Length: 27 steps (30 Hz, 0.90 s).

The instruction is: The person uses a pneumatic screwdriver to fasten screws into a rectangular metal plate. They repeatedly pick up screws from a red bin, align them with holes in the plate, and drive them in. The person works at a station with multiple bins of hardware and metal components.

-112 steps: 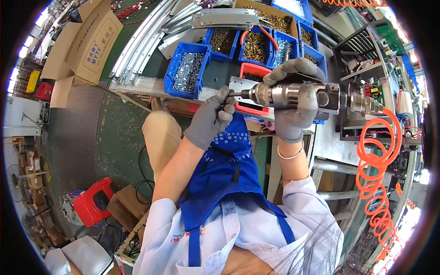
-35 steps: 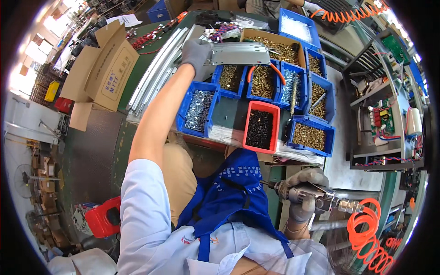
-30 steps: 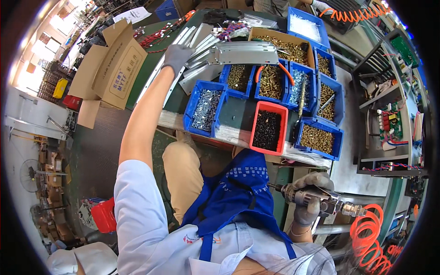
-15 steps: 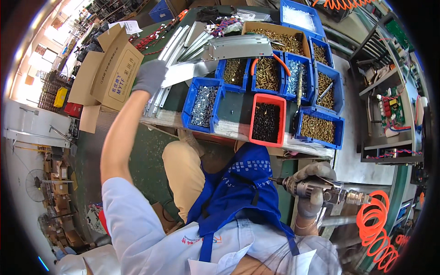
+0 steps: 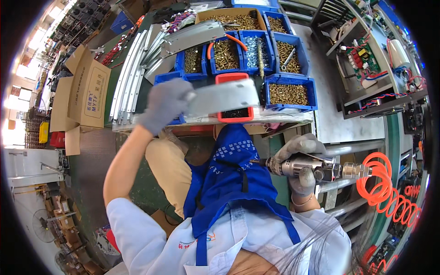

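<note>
My left hand (image 5: pixel 167 104), in a grey glove, is closed on one end of a flat metal plate (image 5: pixel 224 98). The plate reaches to the right above the red bin (image 5: pixel 235 117) and hides most of the black screws in it. Gloved too, my right hand (image 5: pixel 300 158) wraps round a pneumatic screwdriver (image 5: pixel 316 168) beside my blue apron. Its bit points left toward the apron. A coiled orange air hose (image 5: pixel 378 176) runs from the tool's rear end.
Blue bins (image 5: pixel 288 94) of screws and nuts line the bench. Long metal strips (image 5: pixel 129 78) and a metal bracket (image 5: pixel 195 37) lie at the left. An open cardboard box (image 5: pixel 87 91) stands beyond them. A metal chassis with circuit boards (image 5: pixel 366 64) sits at the right.
My left hand has brought the plate to the right and nearer me, from by the strips to over the red bin. The view has turned to the right. My right hand still holds the screwdriver.
</note>
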### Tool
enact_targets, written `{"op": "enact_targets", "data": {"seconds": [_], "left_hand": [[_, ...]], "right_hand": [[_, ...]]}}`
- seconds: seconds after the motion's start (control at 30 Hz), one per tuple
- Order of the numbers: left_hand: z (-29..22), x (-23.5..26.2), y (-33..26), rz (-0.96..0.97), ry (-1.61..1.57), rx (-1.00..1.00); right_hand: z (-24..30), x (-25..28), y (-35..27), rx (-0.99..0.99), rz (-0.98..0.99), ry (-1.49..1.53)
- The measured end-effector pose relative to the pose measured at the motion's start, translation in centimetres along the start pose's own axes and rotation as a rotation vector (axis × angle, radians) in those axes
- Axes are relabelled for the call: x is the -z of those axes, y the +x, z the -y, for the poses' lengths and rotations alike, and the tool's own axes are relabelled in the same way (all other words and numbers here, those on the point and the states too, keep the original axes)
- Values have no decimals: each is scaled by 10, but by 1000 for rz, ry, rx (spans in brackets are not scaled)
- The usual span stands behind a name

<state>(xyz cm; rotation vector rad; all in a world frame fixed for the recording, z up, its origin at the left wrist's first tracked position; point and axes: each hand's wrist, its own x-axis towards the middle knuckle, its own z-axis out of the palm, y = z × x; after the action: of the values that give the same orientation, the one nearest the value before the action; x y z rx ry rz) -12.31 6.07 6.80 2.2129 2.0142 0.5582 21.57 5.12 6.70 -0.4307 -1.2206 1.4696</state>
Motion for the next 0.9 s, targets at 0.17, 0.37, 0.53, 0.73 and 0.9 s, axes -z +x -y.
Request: {"op": "enact_targets", "data": {"seconds": [0.17,0.37,0.53,0.73,0.9], "left_hand": [[-8,-50,15,228,63,0],[-6,-38,10,237,-1227,509],[-48,-51,-7,297,-1608,511],[-80,-84,-8,259,-1727,579],[-94,-89,-5,147,-1792,582]], "right_hand": [[12,4,-12,30,-75,5],[8,12,11,171,-57,-16],[4,13,45,349,-14,56],[-3,8,70,456,102,185],[-3,7,74,438,148,187]]}}
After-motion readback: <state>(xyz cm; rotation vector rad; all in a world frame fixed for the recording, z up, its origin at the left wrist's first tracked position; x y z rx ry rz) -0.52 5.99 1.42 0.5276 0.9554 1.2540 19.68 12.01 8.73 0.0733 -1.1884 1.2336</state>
